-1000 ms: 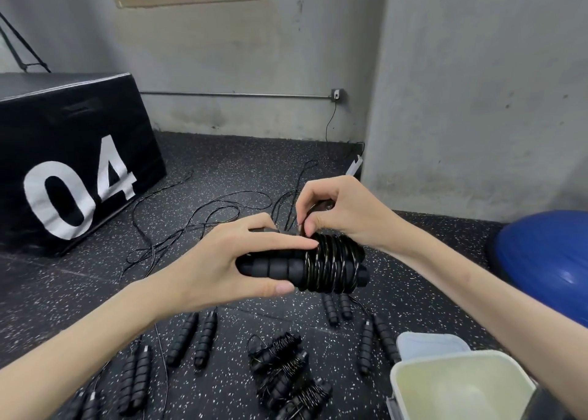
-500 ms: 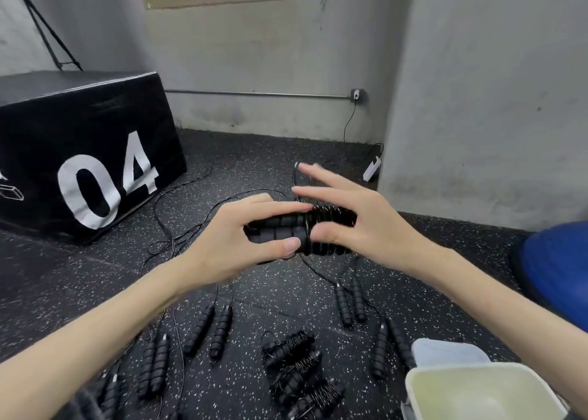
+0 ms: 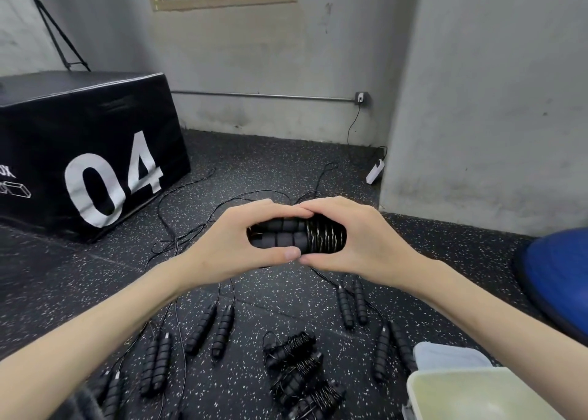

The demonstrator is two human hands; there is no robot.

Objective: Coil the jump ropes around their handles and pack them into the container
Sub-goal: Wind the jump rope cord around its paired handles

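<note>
I hold a pair of black ribbed jump rope handles [image 3: 283,235] side by side in front of me, above the floor. My left hand [image 3: 232,244] grips their bare left part. My right hand [image 3: 359,241] curls round the right part, where thin black rope is coiled [image 3: 324,237]. On the floor below lie three coiled jump ropes [image 3: 299,375] and several uncoiled handle pairs [image 3: 210,327], their ropes trailing away. A pale plastic container [image 3: 423,388] sits at the bottom right; its inside is mostly cut off by the frame edge.
A black plyo box marked 04 [image 3: 95,152] stands at the left. A blue balance ball [image 3: 560,279] is at the right edge. The container's lid [image 3: 451,356] lies just behind the container. Loose ropes [image 3: 178,216] spread over the speckled floor toward the grey walls.
My right hand, spread open over the coil half a second ago, has closed round the coiled end. The head camera has tilted, so the scene sits higher and to the right.
</note>
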